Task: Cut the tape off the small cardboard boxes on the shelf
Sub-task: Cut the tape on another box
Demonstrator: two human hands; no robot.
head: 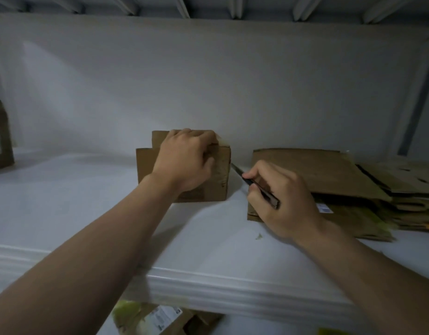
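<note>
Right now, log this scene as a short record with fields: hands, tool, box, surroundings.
left hand: grips the top of the small cardboard box
right hand: holds a knife like a pen
knife tip: at the box's right edge; contact cannot be told
box: upright on the white shelf, one flap raised
right of box: stack of flattened cardboard
far left: second cardboard box, partly out of frame
shelf front: small greenish scrap
</note>
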